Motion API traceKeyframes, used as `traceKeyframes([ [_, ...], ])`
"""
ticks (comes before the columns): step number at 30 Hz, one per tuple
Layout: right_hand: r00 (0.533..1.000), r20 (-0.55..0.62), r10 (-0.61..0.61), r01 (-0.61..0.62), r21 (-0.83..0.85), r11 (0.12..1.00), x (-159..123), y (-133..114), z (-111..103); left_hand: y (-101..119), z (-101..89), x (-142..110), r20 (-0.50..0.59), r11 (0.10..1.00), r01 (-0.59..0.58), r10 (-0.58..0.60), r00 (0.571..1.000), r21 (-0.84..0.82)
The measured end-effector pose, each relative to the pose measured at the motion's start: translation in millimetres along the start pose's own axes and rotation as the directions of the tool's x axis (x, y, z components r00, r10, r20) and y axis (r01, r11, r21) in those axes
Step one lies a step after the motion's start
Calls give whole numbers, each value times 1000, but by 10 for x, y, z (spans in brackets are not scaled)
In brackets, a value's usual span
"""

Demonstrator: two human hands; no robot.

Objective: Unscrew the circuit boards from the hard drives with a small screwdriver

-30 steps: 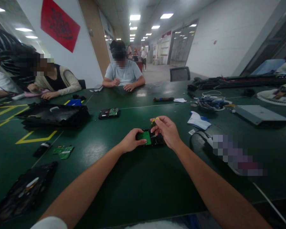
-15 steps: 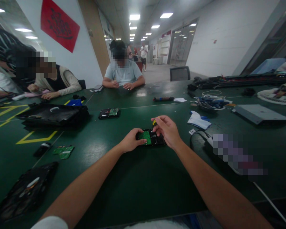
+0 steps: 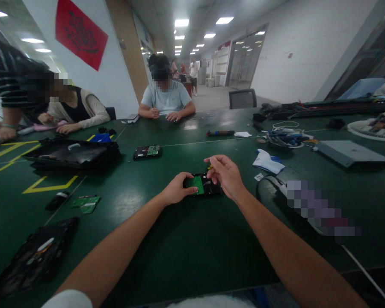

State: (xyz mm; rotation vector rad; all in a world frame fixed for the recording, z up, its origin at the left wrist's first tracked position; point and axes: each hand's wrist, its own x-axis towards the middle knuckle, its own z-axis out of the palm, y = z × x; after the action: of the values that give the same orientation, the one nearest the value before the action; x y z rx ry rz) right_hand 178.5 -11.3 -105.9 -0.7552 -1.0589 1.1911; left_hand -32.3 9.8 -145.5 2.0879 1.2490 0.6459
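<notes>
A black hard drive [image 3: 207, 186] with a green circuit board [image 3: 196, 185] on its upper face lies on the green table in front of me. My left hand [image 3: 178, 188] grips its left end, the thumb resting on top beside the board. Over the drive's right part is my right hand [image 3: 223, 174], fingers pinched around a small screwdriver [image 3: 209, 167] with a yellow handle. Most of the screwdriver is hidden by the fingers, and I cannot make out its tip.
Another hard drive [image 3: 146, 152] lies farther off, left of centre. Loose green boards [image 3: 86, 203], a black casing [image 3: 35, 256] and a black tray [image 3: 72, 154] are leftward. Rightward are a white glove [image 3: 267, 161], a cable bundle [image 3: 285, 137] and a grey metal box [image 3: 353, 153]. Co-workers sit across the table.
My right fingers have shifted slightly around the screwdriver, and less yellow shows. My left hand and the drive stay in place. At far left, a person in a striped sleeve has moved.
</notes>
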Motion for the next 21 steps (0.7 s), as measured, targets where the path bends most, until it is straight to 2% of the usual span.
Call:
traceKeyframes([
  [9, 1000, 25, -3, 1, 72, 997, 22, 19, -25, 18, -1, 1, 11, 1000, 17, -17, 1000, -9],
  [21, 1000, -6, 5, -5, -9, 1000, 2, 5, -1, 15, 0, -3, 10, 1000, 8, -8, 1000, -14],
])
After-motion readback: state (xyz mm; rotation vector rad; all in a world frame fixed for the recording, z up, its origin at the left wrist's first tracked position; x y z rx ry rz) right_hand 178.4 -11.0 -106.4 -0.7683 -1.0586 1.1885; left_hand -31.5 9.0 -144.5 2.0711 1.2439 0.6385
